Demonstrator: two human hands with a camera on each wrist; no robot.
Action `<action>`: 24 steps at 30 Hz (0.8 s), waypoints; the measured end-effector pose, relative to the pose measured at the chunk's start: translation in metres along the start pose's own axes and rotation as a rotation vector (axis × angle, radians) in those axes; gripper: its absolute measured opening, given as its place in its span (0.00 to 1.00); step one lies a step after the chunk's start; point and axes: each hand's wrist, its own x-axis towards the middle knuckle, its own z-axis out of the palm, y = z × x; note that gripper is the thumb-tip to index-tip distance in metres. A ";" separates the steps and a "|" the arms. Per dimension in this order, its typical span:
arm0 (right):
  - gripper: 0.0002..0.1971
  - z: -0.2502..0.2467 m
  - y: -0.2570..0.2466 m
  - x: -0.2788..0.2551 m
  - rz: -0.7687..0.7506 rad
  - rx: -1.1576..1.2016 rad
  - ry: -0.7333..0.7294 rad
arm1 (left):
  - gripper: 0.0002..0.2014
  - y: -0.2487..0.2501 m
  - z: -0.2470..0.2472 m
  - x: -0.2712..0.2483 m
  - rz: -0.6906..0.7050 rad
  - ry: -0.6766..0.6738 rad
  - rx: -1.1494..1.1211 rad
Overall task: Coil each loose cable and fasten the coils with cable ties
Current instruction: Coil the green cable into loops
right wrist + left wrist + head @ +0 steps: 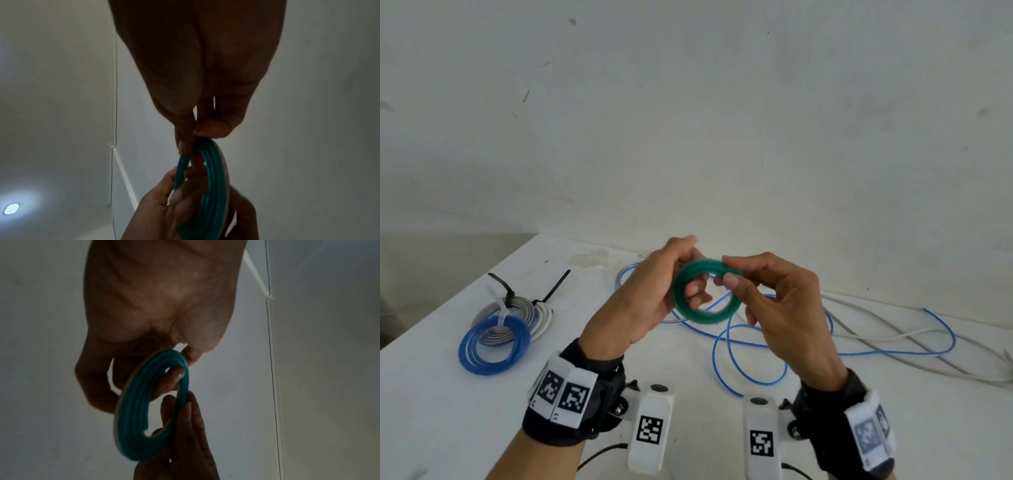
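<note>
Hidden: I am seeing the grey coil (515, 310) lying partly under the blue coil (494, 346) at far left; its black ties (553, 289) are sticking up.
Left hand (650, 294): I am watching it gripping the green coil (707, 296), fingers poking through the ring.
Right hand (777, 308): it is pinching the coil's upper right rim.
Surface: loose blue cable (750, 346) and grey cables (887, 337) are trailing over the white table (448, 428), below a scuffed white wall (688, 102).
Green coil: it is hovering above the table, several turns, no tie showing.
</note>
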 end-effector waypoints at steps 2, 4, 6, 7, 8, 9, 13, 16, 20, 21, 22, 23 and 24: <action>0.12 -0.005 -0.001 -0.001 -0.001 -0.060 -0.063 | 0.25 -0.002 0.005 -0.003 -0.044 -0.045 0.139; 0.13 -0.007 -0.002 -0.001 -0.011 -0.094 -0.071 | 0.29 -0.002 0.011 -0.007 -0.043 -0.059 0.229; 0.12 -0.006 -0.001 -0.002 -0.020 -0.123 -0.062 | 0.31 -0.001 0.012 -0.009 -0.034 -0.048 0.261; 0.11 -0.006 0.000 -0.002 -0.027 -0.133 -0.059 | 0.31 -0.002 0.011 -0.009 -0.023 -0.042 0.272; 0.11 -0.004 0.001 -0.002 -0.034 -0.138 -0.054 | 0.30 -0.002 0.010 -0.008 -0.007 -0.033 0.272; 0.11 -0.003 0.001 -0.002 -0.041 -0.136 -0.042 | 0.28 -0.002 0.009 -0.008 0.010 -0.018 0.261; 0.09 0.005 0.002 -0.003 -0.049 -0.071 0.093 | 0.25 -0.005 0.008 -0.004 0.058 0.056 0.191; 0.07 0.011 0.002 -0.004 -0.058 -0.027 0.189 | 0.23 -0.005 0.007 -0.002 0.087 0.078 0.136; 0.11 0.013 0.001 -0.004 -0.054 -0.101 0.136 | 0.23 -0.004 0.006 -0.002 0.109 0.110 0.087; 0.11 0.012 0.001 -0.003 -0.057 -0.107 0.135 | 0.23 -0.004 0.006 -0.002 0.112 0.112 0.082; 0.11 0.011 0.002 -0.003 -0.064 -0.113 0.141 | 0.23 -0.005 0.007 -0.001 0.115 0.113 0.080; 0.11 0.010 0.002 -0.003 -0.075 -0.117 0.146 | 0.23 -0.005 0.007 -0.001 0.116 0.114 0.081; 0.11 0.009 0.002 -0.003 -0.085 -0.114 0.148 | 0.23 -0.005 0.008 -0.001 0.117 0.112 0.083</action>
